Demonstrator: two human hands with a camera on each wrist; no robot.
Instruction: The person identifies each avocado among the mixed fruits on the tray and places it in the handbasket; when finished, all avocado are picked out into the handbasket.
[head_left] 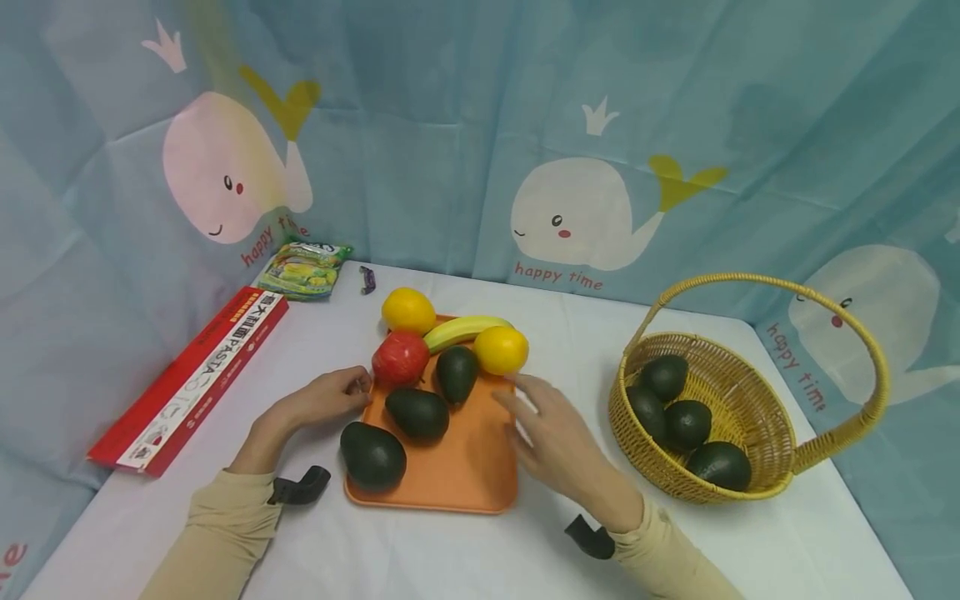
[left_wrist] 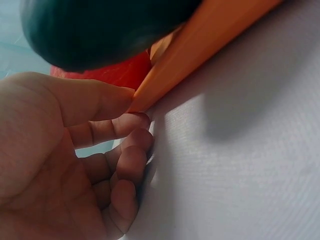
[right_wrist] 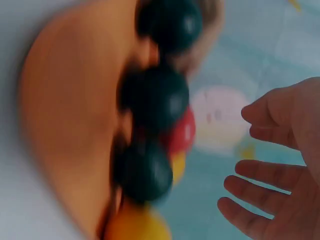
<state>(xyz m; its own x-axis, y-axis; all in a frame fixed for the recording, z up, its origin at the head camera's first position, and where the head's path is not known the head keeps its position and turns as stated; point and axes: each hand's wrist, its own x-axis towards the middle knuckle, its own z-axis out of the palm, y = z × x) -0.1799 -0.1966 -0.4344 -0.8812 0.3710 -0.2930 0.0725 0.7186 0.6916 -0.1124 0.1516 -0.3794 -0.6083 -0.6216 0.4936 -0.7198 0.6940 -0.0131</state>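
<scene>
An orange tray (head_left: 457, 467) lies on the white cloth, bearing three dark green avocados (head_left: 373, 456), a round red fruit (head_left: 401, 358), a banana (head_left: 465, 331) and two yellow lemons (head_left: 502, 350). At the tray's left edge, my left hand (head_left: 330, 396) pinches the rim between thumb and fingertips; the left wrist view has the thumb (left_wrist: 100, 100) right on the orange rim. My right hand (head_left: 558, 433) is over the tray's right edge, fingers spread and holding nothing. In the right wrist view its fingers (right_wrist: 260, 195) stand apart from the fruit.
To the right stands a wicker basket (head_left: 750, 367) with a tall handle and several avocados (head_left: 718, 465) inside. A red pasta box (head_left: 195, 379) lies at the left. Farther back are a green snack bag (head_left: 303, 268) and a small purple wrapped candy (head_left: 367, 280), before a blue curtain (head_left: 442, 167).
</scene>
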